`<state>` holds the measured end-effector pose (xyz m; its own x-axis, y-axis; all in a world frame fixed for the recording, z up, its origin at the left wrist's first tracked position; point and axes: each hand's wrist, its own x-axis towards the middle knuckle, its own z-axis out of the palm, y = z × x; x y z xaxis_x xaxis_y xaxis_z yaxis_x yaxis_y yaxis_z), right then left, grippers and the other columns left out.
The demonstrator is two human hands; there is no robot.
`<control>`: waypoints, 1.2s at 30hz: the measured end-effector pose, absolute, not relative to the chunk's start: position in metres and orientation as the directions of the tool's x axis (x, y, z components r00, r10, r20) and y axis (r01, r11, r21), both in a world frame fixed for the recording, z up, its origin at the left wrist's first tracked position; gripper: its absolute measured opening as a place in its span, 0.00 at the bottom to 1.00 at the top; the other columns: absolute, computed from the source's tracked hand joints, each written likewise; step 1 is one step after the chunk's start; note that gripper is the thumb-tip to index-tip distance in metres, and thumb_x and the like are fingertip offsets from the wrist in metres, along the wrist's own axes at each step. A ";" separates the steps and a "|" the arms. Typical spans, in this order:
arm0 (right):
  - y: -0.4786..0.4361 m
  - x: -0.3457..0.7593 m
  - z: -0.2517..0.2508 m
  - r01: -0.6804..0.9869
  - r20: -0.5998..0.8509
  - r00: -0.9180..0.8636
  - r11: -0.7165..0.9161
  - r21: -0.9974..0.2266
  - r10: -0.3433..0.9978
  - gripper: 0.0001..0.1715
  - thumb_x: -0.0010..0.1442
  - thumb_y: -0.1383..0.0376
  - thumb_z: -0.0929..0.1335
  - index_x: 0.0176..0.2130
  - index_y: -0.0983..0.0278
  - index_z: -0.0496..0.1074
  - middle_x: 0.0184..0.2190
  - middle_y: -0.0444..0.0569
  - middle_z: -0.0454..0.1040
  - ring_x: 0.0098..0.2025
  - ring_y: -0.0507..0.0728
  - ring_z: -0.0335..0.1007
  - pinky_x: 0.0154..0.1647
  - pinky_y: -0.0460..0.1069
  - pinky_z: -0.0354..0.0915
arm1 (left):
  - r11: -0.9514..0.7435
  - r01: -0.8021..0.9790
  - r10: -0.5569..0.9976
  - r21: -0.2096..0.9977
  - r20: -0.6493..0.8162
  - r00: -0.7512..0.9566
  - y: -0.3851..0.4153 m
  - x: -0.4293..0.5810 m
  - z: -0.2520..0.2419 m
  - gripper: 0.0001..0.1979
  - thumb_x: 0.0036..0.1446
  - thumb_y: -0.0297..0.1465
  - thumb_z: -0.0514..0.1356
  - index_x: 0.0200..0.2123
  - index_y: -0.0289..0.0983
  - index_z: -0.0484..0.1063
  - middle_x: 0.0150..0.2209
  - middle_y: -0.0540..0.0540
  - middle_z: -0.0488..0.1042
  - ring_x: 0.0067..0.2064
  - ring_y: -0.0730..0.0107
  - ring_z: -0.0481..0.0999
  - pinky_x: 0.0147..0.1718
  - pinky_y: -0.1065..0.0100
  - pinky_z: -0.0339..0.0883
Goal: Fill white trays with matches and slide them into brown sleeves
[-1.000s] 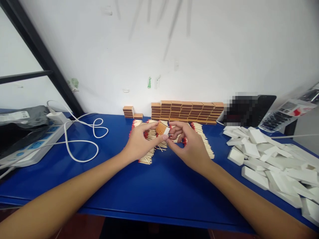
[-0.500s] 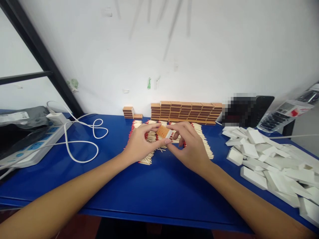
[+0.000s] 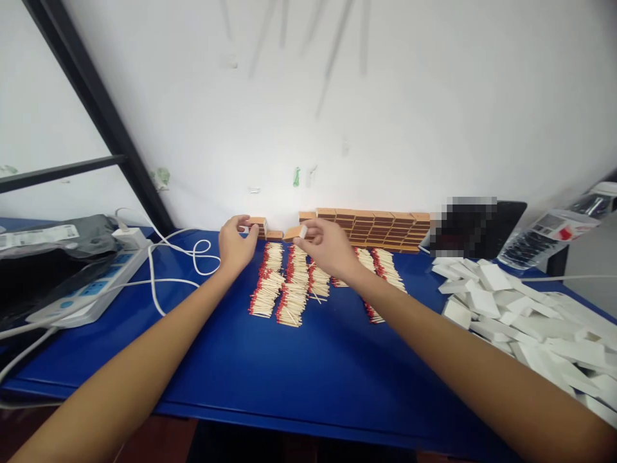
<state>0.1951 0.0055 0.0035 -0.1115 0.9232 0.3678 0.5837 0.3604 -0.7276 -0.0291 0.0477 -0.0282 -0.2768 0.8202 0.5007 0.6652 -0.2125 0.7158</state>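
Two bare hands at a back row of matchboxes, one box pinched in the right hand

Nearest the viewer, a glossy blue surface (image 3: 289, 366) runs left to right, with both forearms reaching over it. At the right lies a loose heap of white box-shaped pieces (image 3: 530, 315); at the left sits a power strip (image 3: 91, 289) with a looping white cable (image 3: 153, 270).

Beyond the bare front part, loose matches (image 3: 292, 302) with red heads lie in side-by-side columns, partly under the right forearm.

Past the matches, the right hand (image 3: 330, 245) grasps a matchbox (image 3: 292, 233) between thumb and fingers. The box is slightly tilted, directly left of the fingertips. The left hand (image 3: 238, 243) is curved around the left end of a short matchbox stack (image 3: 261, 226); whether it is gripping or only touching, one cannot tell.

The step in hand appears to be positioning the held box beside a low single matchbox (image 3: 274, 235); the next move seems to call for a level, gentle touch that leaves its neighbours undisturbed.

Farthest back, a wide matchbox wall (image 3: 376, 230) stands right of the held box, before a white wall (image 3: 231, 128).
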 end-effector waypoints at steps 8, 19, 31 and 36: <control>0.070 0.124 -0.007 0.804 0.193 0.027 0.094 -0.588 0.981 0.13 0.69 0.60 0.70 0.49 0.64 0.79 0.50 0.57 0.83 0.50 0.60 0.80 0.48 0.49 0.69 | -0.065 0.683 0.925 0.727 0.300 -0.232 0.081 -0.057 -0.050 0.27 0.62 0.30 0.64 0.64 0.32 0.72 0.57 0.36 0.82 0.60 0.51 0.80 0.61 0.58 0.70; 0.076 0.116 -0.013 0.918 0.161 0.046 0.022 -0.396 0.986 0.17 0.70 0.60 0.70 0.52 0.69 0.80 0.51 0.68 0.82 0.54 0.67 0.81 0.50 0.55 0.73 | -0.085 0.740 0.933 0.667 0.314 -0.175 0.083 -0.053 -0.056 0.24 0.60 0.33 0.67 0.60 0.39 0.75 0.57 0.40 0.82 0.62 0.52 0.78 0.62 0.58 0.68; 0.081 0.106 -0.008 0.958 0.180 -0.032 0.081 -0.276 0.983 0.20 0.70 0.67 0.71 0.58 0.73 0.72 0.55 0.72 0.79 0.58 0.67 0.78 0.54 0.55 0.72 | -0.079 0.767 0.937 0.636 0.309 -0.159 0.083 -0.053 -0.058 0.25 0.61 0.33 0.66 0.61 0.38 0.74 0.58 0.38 0.82 0.61 0.51 0.79 0.62 0.57 0.67; 0.082 0.102 -0.010 0.964 0.183 -0.036 0.082 -0.253 0.982 0.23 0.71 0.65 0.70 0.60 0.75 0.67 0.54 0.74 0.79 0.58 0.68 0.78 0.54 0.56 0.72 | -0.078 0.769 0.936 0.635 0.312 -0.163 0.085 -0.053 -0.060 0.25 0.60 0.33 0.67 0.61 0.39 0.74 0.57 0.39 0.82 0.61 0.51 0.79 0.62 0.56 0.66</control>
